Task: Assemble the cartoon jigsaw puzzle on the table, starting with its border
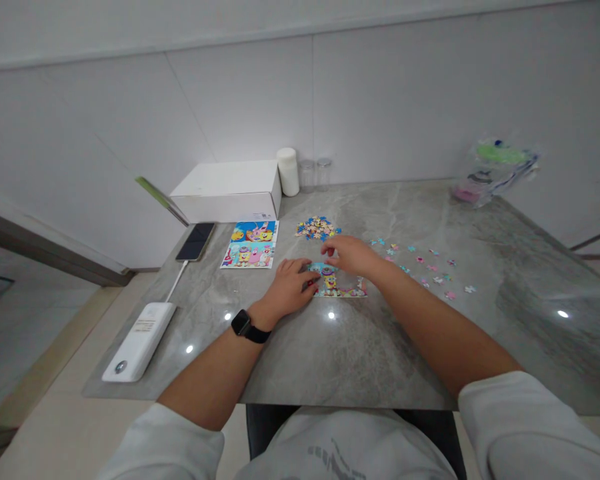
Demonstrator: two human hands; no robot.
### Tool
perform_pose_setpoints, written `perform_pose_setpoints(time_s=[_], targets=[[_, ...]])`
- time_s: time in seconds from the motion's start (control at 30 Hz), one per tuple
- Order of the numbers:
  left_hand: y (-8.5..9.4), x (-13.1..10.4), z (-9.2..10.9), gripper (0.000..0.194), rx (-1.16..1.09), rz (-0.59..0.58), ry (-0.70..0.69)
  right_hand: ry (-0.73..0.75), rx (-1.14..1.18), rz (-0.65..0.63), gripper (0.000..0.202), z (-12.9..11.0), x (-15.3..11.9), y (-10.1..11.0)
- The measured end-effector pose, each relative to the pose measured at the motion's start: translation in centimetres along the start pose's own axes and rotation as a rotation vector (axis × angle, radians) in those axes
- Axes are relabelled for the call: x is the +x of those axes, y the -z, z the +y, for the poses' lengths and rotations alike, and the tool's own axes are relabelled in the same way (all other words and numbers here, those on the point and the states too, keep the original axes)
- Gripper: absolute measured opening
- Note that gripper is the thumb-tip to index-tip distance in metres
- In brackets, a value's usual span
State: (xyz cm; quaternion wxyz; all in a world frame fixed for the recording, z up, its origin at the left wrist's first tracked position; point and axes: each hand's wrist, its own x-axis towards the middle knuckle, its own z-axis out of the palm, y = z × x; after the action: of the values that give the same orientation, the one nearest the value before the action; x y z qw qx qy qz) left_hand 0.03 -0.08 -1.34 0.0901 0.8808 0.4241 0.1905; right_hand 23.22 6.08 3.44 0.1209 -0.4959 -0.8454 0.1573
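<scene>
A partly joined cartoon jigsaw puzzle (331, 283) lies on the grey marbled table, with a gap in its right half. My left hand (293, 283) rests at the puzzle's left edge, fingers stretched and touching it. Over the top of the puzzle is my right hand (347, 255), thumb and fingers curled together; whatever sits between the fingertips is hidden. Beyond it lies a heap of loose puzzle pieces (318, 228). Several more scattered pieces (433, 269) are spread to the right. To the left lies a printed picture sheet (251, 245) with similar cartoon figures.
At the back stand a white box (225, 190), a white cylinder (289, 172) and two clear glasses (323, 175). A phone (196, 241) is cabled to a white power bank (140, 342) on the left. A plastic bag (495, 172) sits at the back right.
</scene>
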Motion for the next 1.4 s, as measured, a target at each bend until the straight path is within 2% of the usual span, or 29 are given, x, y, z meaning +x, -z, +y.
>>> perform_pose_setpoints(time_s=[0.1,0.2,0.33,0.43,0.53,0.67,0.73,0.9,1.1,1.27,1.4], targets=[[-0.1,0.0,-0.1,0.03,-0.001,-0.001,-0.008,-0.047,0.069,0.144,0.018,0.6,-1.1,4.1],[-0.3,0.0,-0.4,0.031,-0.006,0.003,-0.018,-0.121,0.07,0.247,0.016,2.2,-3.2,7.6],[-0.6,0.1,-0.8,0.031,-0.016,0.011,-0.031,-0.234,0.066,0.337,0.019,5.8,-7.5,9.8],[-0.8,0.2,-1.1,0.03,-0.016,0.012,-0.037,-0.322,0.112,0.412,0.028,9.1,-11.0,9.7],[-1.1,0.2,-1.5,0.029,-0.034,0.024,-0.045,-0.428,0.169,0.504,0.032,12.2,-13.9,8.6],[-1.3,0.4,-1.9,0.03,-0.069,0.032,-0.054,-0.55,0.234,0.627,0.029,15.8,-15.9,6.5],[-1.3,0.5,-2.0,0.031,-0.083,0.032,-0.058,-0.588,0.198,0.645,0.024,17.0,-16.3,5.5],[-1.0,0.8,-2.2,0.031,-0.133,0.107,-0.041,-0.58,0.078,0.59,0.022,18.2,-16.1,4.1],[-0.8,1.0,-2.0,0.029,-0.191,0.206,-0.005,-0.44,-0.086,0.394,0.021,17.2,-15.1,3.2],[-0.5,1.1,-1.6,0.028,-0.202,0.242,-0.008,-0.325,-0.188,0.172,0.028,15.4,-12.4,3.5],[-0.3,1.1,-1.6,0.028,-0.193,0.283,0.019,-0.253,-0.293,0.046,0.031,14.4,-9.6,3.9]])
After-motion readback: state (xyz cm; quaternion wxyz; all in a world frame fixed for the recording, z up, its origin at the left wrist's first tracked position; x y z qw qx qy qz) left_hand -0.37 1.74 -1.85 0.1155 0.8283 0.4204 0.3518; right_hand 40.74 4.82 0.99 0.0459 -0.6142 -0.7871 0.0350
